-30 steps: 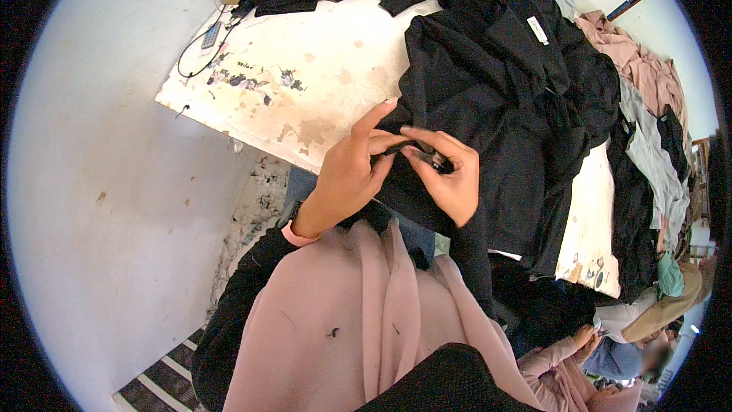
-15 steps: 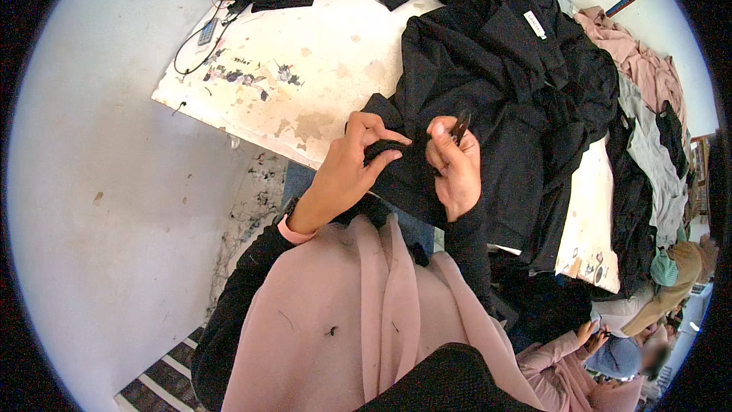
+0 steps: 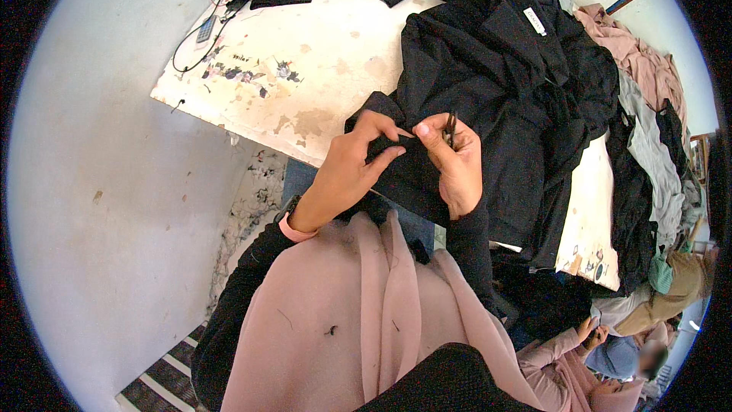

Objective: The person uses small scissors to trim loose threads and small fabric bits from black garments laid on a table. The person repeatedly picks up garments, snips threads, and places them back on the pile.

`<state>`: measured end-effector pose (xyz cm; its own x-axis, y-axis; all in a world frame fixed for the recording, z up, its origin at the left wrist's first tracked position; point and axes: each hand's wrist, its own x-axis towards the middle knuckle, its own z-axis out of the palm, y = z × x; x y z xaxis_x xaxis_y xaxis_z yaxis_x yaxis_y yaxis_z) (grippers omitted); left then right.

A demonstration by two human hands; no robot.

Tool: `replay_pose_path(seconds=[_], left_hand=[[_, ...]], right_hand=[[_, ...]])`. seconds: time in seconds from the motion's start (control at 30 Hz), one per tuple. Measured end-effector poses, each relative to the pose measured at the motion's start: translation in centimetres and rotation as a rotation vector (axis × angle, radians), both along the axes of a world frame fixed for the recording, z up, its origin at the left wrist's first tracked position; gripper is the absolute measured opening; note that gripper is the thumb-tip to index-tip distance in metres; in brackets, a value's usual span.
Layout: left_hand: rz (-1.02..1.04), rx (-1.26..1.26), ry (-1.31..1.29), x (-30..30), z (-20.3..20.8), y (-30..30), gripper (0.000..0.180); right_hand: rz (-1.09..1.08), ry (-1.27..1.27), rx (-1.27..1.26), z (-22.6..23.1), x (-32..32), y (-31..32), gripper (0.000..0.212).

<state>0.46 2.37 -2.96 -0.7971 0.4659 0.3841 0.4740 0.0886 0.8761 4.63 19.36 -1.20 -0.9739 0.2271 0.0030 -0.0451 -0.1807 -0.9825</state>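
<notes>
Presently the left hand (image 3: 347, 172) pinches an edge of the black garment (image 3: 488, 99) at the near edge of the paint-stained surface (image 3: 305, 69); the right hand (image 3: 456, 160) grips small dark snips (image 3: 450, 130). Judged: thread trimming; next cut needs fabric held taut.

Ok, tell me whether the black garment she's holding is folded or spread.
Neither: the black garment lies bunched on the table, its edge pinched by both hands.

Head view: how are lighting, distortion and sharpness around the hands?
Head view: even, soft light without glare; fisheye bends the stained table edge and blackens the corners; left hand and right hand look sharp, but the black garment they pinch loses fold detail; the small dark tool is barely distinct.
</notes>
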Motion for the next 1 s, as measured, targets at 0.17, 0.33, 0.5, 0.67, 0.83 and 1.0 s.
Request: replay_pose_path(seconds=[0.17,0.33,0.5,0.67,0.83,1.0], left_hand=[[-0.061,-0.097,0.126,-0.4,0.5,-0.1,0.029],[0.094,-0.105,0.232,-0.4,1.1,0.0,0.046],[0.086,-0.143,0.226,-0.3,1.4,-0.1,0.054],[0.087,-0.161,0.236,-0.1,1.2,0.2,0.056],[-0.012,0.153,-0.257,-1.2,1.9,-1.0,0.062],[-0.293,0.408,-0.712,-2.3,3.7,-3.2,0.068]], right_hand=[[-0.164,0.16,0.393,0.8,-0.8,-0.2,0.019],[-0.143,-0.092,1.027,2.8,1.0,0.1,0.032],[-0.128,-0.062,1.074,2.0,1.2,-1.4,0.032],[-0.225,-0.022,1.144,1.4,1.1,-2.4,0.029],[-0.242,0.265,1.028,1.1,1.9,-2.9,0.04],[-0.249,0.529,1.215,0.0,1.2,-1.9,0.049]])
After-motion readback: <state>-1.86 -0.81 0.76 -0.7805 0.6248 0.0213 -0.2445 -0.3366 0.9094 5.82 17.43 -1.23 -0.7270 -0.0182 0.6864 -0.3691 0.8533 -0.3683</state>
